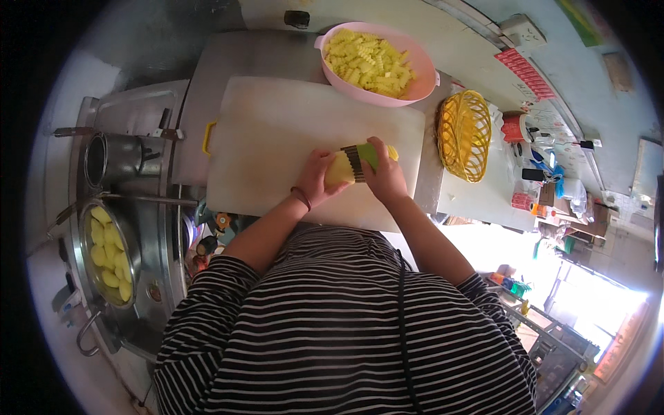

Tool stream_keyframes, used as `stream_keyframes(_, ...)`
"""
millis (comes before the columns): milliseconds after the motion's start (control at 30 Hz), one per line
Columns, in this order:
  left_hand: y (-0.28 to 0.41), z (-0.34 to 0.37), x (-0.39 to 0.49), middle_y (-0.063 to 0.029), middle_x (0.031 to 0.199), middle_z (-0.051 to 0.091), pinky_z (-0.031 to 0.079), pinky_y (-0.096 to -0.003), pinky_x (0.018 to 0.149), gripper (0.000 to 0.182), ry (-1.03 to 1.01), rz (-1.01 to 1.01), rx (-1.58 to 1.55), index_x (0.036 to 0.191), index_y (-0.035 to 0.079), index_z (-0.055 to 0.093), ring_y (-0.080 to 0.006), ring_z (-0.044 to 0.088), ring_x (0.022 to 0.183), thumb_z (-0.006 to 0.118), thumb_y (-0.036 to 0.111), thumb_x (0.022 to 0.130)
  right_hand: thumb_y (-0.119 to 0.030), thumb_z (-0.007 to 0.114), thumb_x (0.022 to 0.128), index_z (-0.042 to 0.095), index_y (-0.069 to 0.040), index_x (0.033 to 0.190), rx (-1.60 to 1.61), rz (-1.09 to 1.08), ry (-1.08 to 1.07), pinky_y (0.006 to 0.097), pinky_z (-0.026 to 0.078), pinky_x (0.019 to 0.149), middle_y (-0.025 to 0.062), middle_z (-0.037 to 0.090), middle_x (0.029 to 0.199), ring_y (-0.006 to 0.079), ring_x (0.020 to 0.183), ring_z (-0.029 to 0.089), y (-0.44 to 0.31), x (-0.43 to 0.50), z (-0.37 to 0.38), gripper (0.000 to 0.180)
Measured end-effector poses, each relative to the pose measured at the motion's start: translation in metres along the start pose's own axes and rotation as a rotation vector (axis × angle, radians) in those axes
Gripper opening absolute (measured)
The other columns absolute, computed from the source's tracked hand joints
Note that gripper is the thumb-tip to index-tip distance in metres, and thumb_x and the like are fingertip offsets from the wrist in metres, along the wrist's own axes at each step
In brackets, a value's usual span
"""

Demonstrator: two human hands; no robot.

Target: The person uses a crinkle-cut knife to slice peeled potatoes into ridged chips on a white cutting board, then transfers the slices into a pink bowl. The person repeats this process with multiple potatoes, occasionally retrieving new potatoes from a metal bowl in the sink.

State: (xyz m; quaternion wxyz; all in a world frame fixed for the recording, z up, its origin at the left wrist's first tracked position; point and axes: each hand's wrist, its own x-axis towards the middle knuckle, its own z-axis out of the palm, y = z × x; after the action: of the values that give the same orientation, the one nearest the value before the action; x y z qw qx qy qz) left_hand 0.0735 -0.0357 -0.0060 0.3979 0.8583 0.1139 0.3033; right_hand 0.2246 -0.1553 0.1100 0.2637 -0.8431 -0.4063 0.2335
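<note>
My left hand grips a peeled potato over a white cutting board. In my right hand is a crinkle cutter with a green handle and a wavy metal blade, which stands against the potato's right part. A pale yellow piece shows just beyond the right fingers. Behind the board's far right edge, a pink plastic basin holds a heap of crinkle-cut potato pieces. My palms and the lower edge of the blade are partly hidden.
A yellow woven basket stands to the right of the board. On the left, a metal bowl of peeled potatoes sits in a steel sink, near a metal pot. A yellow handle juts from the board's left edge.
</note>
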Motion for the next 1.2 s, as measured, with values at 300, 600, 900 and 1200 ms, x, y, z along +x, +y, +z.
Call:
stream_keyframes(300,-0.004,-0.001,0.000,-0.0207,0.112,0.055,0.047,-0.0500,0.087,0.065,0.022,0.036,0.011,0.118,0.004,0.049,-0.0397,0.054,0.101,0.086,0.030,0.071,-0.016,0.064,0.090,0.042,-0.019,0.137,-0.179,-0.032,0.084,0.0488,0.055,0.069,0.0187,0.070,0.093,0.0412,0.079,0.069,-0.049,-0.025,-0.036,0.052)
stream_keyframes(600,-0.001,-0.002,-0.004,-0.0161,0.107,0.055,0.045,-0.0486,0.084,0.057,0.028,-0.044,0.037,0.112,0.006,0.055,-0.0372,0.052,0.097,0.083,0.036,0.073,-0.014,0.065,0.088,0.045,-0.010,0.137,-0.244,-0.166,0.160,0.0456,0.053,0.053,0.0170,0.066,0.071,0.0359,0.060,0.066,-0.060,-0.033,-0.020,0.053)
stream_keyframes(900,-0.014,0.008,-0.010,-0.0161,0.107,0.054,0.046,-0.0500,0.079,0.060,0.073,-0.014,0.040,0.120,0.008,0.052,-0.0388,0.053,0.093,0.080,0.034,0.074,-0.016,0.063,0.088,0.044,-0.012,0.139,-0.257,-0.162,0.087,0.0466,0.054,0.056,0.0168,0.069,0.079,0.0357,0.065,0.067,-0.039,-0.012,0.008,0.055)
stream_keyframes(1200,-0.011,0.009,-0.013,-0.0149,0.108,0.057,0.046,-0.0484,0.088,0.053,0.041,-0.046,0.073,0.117,0.008,0.057,-0.0383,0.054,0.101,0.079,0.033,0.075,-0.017,0.063,0.088,0.042,-0.014,0.140,-0.229,-0.164,0.094,0.0499,0.055,0.062,0.0184,0.069,0.083,0.0389,0.070,0.068,-0.034,-0.021,0.008,0.056)
